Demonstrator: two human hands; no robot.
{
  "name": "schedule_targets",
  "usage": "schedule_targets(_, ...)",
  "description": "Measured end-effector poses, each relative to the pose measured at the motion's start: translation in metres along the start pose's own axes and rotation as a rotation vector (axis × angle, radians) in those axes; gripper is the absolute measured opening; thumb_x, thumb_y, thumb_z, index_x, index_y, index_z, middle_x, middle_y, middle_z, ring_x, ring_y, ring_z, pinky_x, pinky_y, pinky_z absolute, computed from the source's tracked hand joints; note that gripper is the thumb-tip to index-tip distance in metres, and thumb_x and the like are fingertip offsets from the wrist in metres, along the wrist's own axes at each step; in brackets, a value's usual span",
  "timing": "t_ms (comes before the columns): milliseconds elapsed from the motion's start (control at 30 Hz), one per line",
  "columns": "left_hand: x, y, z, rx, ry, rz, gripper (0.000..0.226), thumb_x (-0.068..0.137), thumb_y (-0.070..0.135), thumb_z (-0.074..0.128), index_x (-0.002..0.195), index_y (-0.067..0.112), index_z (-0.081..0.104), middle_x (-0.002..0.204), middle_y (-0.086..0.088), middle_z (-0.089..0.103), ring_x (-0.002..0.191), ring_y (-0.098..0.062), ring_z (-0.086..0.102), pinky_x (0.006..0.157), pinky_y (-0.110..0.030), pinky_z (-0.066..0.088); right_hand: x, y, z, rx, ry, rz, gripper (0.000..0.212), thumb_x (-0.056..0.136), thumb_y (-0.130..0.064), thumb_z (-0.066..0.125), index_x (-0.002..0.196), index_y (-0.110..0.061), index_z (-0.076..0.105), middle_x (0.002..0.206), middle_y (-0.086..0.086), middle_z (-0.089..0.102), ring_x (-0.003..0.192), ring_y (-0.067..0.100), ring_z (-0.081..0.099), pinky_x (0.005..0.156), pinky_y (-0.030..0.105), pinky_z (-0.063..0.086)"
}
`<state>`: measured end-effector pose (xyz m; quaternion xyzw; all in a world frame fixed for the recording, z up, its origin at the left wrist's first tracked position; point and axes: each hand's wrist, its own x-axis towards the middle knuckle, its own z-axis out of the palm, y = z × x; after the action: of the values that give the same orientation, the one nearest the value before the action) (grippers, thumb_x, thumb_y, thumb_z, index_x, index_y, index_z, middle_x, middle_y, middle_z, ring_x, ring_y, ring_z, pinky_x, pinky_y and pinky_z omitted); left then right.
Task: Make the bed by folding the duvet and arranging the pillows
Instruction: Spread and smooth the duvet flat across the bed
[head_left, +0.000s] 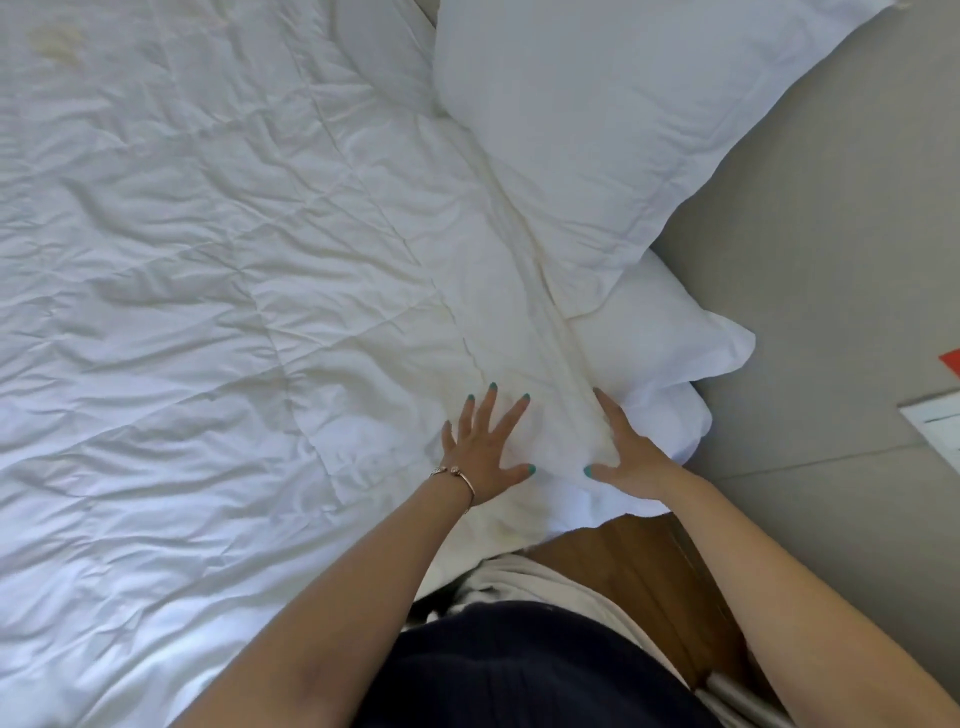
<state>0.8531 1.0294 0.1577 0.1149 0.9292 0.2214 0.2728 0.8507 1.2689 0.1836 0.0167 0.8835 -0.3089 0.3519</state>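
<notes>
Both grips are being pressed flat, fingers spread: left hand (480, 447) and right hand (631, 451) on the wrinkled white duvet (218, 291), beside two stacked pillows (587, 145) on the bed.

I see the duvet (208, 312) spread across the left and middle. Two pillows (597, 130) lie right of it, the far one overlapping the near one (670, 338) (its edge on top). Both my hands (483, 447) rest flat on the duvet's near right fold.
</notes>
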Motion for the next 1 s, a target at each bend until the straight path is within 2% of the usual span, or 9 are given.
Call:
schedule_targets(133,-0.025,0.006,0.002,-0.276,0.027,0.27,0.1,0.073,0.066,0.067,0.139,0.063,-0.009,0.157,0.018,-0.013,0.146,-0.022,-0.005,0.116,-0.057,0.014,-0.017,-0.026,-0.013,0.303,0.172,-0.155,0.062,0.098,-0.014,0.052,0.146,-0.045,0.03,0.145,-0.014,0.036,0.125,0.005,0.038,0.1,0.017,0.036)
schedule_targets(233,-0.042,0.023,0.006,-0.283,0.142,0.436,0.114,0.065,0.063,0.076,0.141,0.058,-0.008,0.156,0.018,-0.011,0.146,-0.017,-0.002,0.117,-0.05,0.02,-0.024,-0.064,-0.023,0.571,0.281,-0.233,0.037,0.096,0.002,0.048,0.109,-0.024,0.071,0.121,-0.007,0.064,0.114,0.01,0.059,0.085,0.012,0.048)
schedule_targets(400,-0.052,0.059,-0.003,-0.287,0.465,0.53,0.123,0.061,0.062,0.078,0.145,0.034,-0.007,0.157,0.007,-0.007,0.147,-0.014,-0.005,0.117,-0.038,0.022,-0.021,-0.101,-0.039,0.787,0.32,-0.19,0.03,0.094,0.003,0.05,0.108,-0.015,0.071,0.114,0.0,0.065,0.099,0.012,0.064,0.076,0.017,0.053)
schedule_targets(500,-0.047,0.065,-0.009,-0.43,0.696,0.536,0.084,0.079,0.036,0.067,0.143,0.023,0.013,0.153,-0.005,0.016,0.144,-0.014,0.016,0.115,-0.026,0.027,-0.021,-0.113,-0.043,0.998,0.288,-0.105,0.027,0.094,0.0,0.053,0.115,-0.011,0.066,0.105,0.003,0.067,0.093,0.019,0.066,0.076,0.026,0.053)
schedule_targets(600,-0.038,0.051,-0.028,-0.554,0.71,0.47,0.059,0.087,0.01,0.054,0.14,0.018,0.031,0.145,-0.008,0.037,0.134,-0.012,0.035,0.11,-0.021,0.032,-0.027,-0.121,-0.055,0.756,0.225,-0.035,0.023,0.099,-0.022,0.05,0.118,-0.018,0.063,0.116,0.006,0.067,0.1,0.023,0.066,0.077,0.031,0.055)
schedule_targets(700,-0.026,0.036,-0.062,-0.503,0.592,0.403,0.049,0.09,0.011,0.053,0.138,0.011,0.042,0.136,-0.005,0.048,0.122,-0.012,0.045,0.101,-0.02,0.037,-0.038,-0.122,-0.076,0.466,0.352,-0.127,0.049,0.1,-0.047,0.042,0.137,-0.015,0.05,0.146,0.009,0.042,0.13,0.026,0.045,0.105,0.036,0.041)
schedule_targets(767,-0.018,0.033,-0.087,-0.399,0.573,0.478,0.039,0.09,0.011,0.052,0.129,0.008,0.051,0.126,-0.004,0.054,0.114,-0.012,0.047,0.095,-0.019,0.036,-0.053,-0.131,-0.084,0.373,0.362,-0.451,0.067,0.089,-0.043,0.065,0.146,-0.039,0.032,0.156,-0.015,0.019,0.14,0.0,0.023,0.108,0.016,0.028)
schedule_targets(833,-0.011,0.034,-0.106,-0.363,0.548,0.521,0.032,0.089,0.007,0.056,0.121,0.007,0.054,0.116,-0.006,0.058,0.106,-0.014,0.05,0.087,-0.021,0.038,-0.054,-0.145,-0.089,0.029,0.282,-0.575,0.097,0.067,-0.03,0.086,0.14,-0.056,0.028,0.149,-0.024,0.027,0.134,-0.008,0.028,0.103,0.01,0.033)
schedule_targets(1000,-0.022,0.04,-0.114,-0.518,0.56,0.273,0.055,0.078,0.023,0.07,0.118,0.025,0.033,0.114,-0.003,0.05,0.088,-0.023,0.058,0.07,-0.032,0.05,-0.023,-0.169,-0.104,-0.014,0.648,-0.516,0.021,0.08,-0.005,0.066,0.089,-0.023,0.073,0.09,-0.002,0.072,0.09,0.022,0.067,0.077,0.032,0.052)
